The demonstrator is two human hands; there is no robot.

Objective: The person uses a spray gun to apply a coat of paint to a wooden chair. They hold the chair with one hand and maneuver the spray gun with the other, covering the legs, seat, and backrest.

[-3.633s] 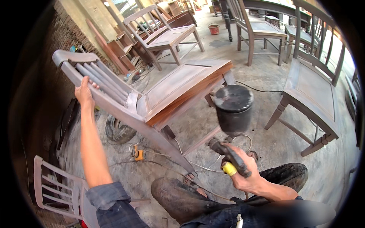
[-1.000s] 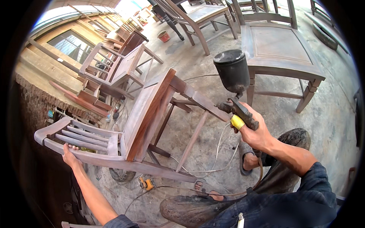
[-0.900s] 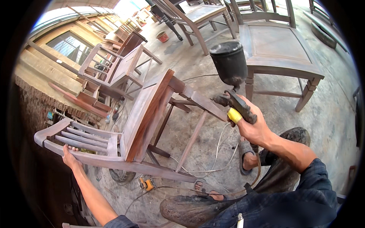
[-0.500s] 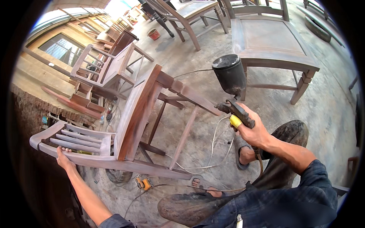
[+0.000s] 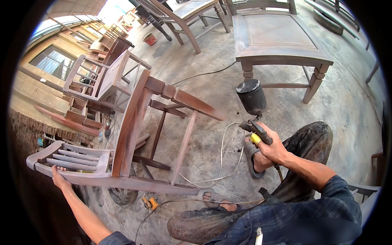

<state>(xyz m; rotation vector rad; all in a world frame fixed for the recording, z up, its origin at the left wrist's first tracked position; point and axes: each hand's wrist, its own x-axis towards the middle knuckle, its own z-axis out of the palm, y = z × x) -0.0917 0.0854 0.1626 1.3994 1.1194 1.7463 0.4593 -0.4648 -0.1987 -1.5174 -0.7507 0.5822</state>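
Observation:
A wooden dining chair (image 5: 122,122) lies tipped on its back at my left, its slatted backrest low and its legs pointing right. My left hand (image 5: 61,179) is closed around the backrest's near side post. In my right hand (image 5: 271,145) is a spray gun (image 5: 258,131) with a black cup (image 5: 251,97) on top and a yellow band by its handle. The gun's nozzle points left, toward the chair's upper front leg (image 5: 196,104), with a gap between them. Reddish brown covers that leg and the seat's edge; the backrest is a paler greyish brown.
Another chair (image 5: 281,41) stands upright ahead of me, with one more (image 5: 183,16) behind it. Further chairs (image 5: 108,77) and wooden parts are at left. A white cord (image 5: 222,163), a dark hose (image 5: 183,200) and an orange tool (image 5: 151,203) lie on the concrete floor near my feet.
The spray gun in my right hand has moved lower and slightly right, away from the leg. The upper front leg looks redder and darker. The view has shifted; my left hand keeps its hold.

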